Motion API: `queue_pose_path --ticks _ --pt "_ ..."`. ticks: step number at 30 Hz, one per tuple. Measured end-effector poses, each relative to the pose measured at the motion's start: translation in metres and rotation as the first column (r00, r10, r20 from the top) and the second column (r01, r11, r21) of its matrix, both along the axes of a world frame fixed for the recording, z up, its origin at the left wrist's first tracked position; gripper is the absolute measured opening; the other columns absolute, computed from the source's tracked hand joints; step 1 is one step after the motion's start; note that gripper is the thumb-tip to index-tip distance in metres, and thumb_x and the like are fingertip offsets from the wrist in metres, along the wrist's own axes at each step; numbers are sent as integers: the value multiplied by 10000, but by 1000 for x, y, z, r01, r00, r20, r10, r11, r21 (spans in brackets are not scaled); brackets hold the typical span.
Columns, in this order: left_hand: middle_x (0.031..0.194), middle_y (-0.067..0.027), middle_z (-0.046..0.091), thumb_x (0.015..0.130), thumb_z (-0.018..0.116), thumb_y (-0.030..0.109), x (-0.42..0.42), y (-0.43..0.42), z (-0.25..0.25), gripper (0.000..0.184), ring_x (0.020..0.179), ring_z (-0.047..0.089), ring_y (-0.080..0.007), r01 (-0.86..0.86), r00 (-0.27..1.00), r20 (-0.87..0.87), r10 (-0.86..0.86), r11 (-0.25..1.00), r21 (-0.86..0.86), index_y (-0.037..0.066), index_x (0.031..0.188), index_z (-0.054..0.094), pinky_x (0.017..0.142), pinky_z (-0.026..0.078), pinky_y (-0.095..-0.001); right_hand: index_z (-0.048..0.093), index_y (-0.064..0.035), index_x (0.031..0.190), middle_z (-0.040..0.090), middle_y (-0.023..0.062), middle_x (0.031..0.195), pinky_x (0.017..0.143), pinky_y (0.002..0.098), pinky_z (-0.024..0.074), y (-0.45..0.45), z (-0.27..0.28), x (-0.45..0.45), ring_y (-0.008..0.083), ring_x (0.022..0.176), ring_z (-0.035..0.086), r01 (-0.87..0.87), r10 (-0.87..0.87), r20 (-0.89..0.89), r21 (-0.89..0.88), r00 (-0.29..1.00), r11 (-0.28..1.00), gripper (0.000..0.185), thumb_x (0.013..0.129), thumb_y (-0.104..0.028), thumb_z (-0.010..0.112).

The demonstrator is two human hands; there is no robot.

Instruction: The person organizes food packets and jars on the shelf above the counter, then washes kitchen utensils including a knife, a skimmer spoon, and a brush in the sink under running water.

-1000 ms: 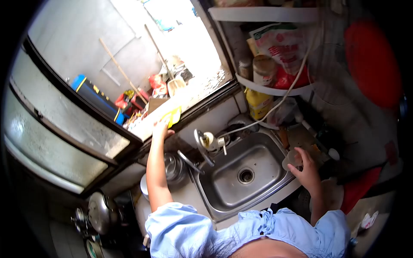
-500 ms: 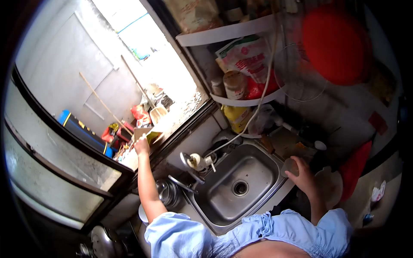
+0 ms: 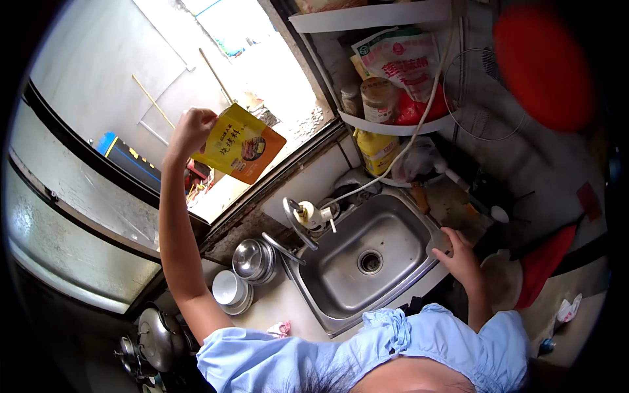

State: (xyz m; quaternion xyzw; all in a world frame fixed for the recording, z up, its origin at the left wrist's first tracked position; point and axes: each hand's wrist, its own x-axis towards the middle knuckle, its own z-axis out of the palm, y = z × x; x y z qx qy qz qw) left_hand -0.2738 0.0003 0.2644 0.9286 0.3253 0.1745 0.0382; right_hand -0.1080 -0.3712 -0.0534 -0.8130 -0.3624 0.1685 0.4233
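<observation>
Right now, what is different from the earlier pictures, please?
The left hand has risen from the window's lower edge, now holding the yellow packet up with its printed side visible. The right hand stayed beside the sink, still holding a small pale container.

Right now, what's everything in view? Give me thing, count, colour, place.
packet: one, yellow and orange, left hand
small cup: one, pale, right hand
sink: one, silver-grey, centre
metal bowls: stack, number unclear, silver, left of sink
white dishes: stack, number unclear, left of sink
lidded pot: one, silver, lower left
window frame: one, dark, beyond sink
bottle: one, yellow, under the jars' shelf
jars: two, brownish, corner shelf
printed bag: one, white and red, corner shelf
round object: one, red, upper right, blurred
dim edges: cannot tell
left hand: one, bare, before window
right hand: one, bare, right of sink
</observation>
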Motion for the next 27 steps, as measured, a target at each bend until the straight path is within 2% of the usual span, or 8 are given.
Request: queue_pose_path --ticks 7,9,15,16,17,19,20,27 --pt "450 -74 494 784 470 102 90 -85 111 220 305 451 -119 240 954 98 -284 916 323 -30 652 585 317 355 -238 461 -28 1098 517 157 1001 810 365 412 -5 -12 9 325 943 502 -35 32 102 20 994 999 505 689 -260 645" --pt "436 -86 493 757 465 99 122 -94 139 223 309 466 -138 375 920 -37 -390 848 375 -25 601 567 331 378 -258 456 -26 1104 514 162 1014 813 363 415 -9 -20 12 322 949 504 -32 27 106 46 994 998 513 691 -268 643" --pt "492 -78 521 778 459 105 210 -189 137 182 305 441 -104 -91 996 78 54 773 627 -4 685 572 311 352 -229 451 -24 1092 513 171 1023 799 361 423 -28 -32 18 321 947 509 -55 54 17 48 998 997 514 697 -291 643" --pt "599 -113 579 772 475 155 220 -196 135 163 428 549 -187 -165 986 107 125 735 658 36 777 587 418 441 -305 455 -24 1085 516 168 1019 797 360 423 -31 -32 19 321 943 512 -56 56 3 47 998 997 511 690 -285 648" --pt "599 -113 579 772 475 155 229 -180 139 163 428 549 -187 -155 988 101 119 731 665 36 777 587 418 441 -305 455 -24 1085 516 168 1019 797 360 423 -33 -37 21 321 943 512 -50 50 -4 55 999 997 511 690 -285 648" --pt "765 -147 614 767 477 217 250 -122 148 202 651 612 -283 -80 976 173 -132 521 850 79 857 594 594 482 -379 462 -24 1074 521 162 1012 793 358 424 -37 -50 23 316 938 515 -37 27 63 165 998 986 504 682 -276 654" --pt "896 -157 602 765 465 249 260 -119 147 239 820 585 -336 -73 981 158 -116 532 844 113 917 591 721 459 -423 462 -24 1074 521 162 1012 793 358 424 -40 -53 24 316 938 515 -31 21 58 172 998 985 504 682 -276 654" --pt "885 -137 607 764 467 267 276 -122 161 238 824 585 -325 -24 999 34 -10 513 858 120 893 603 729 455 -435 469 -24 1068 523 169 1011 808 355 417 -51 -61 37 313 946 513 -13 12 18 90 1000 996 493 681 -267 657"
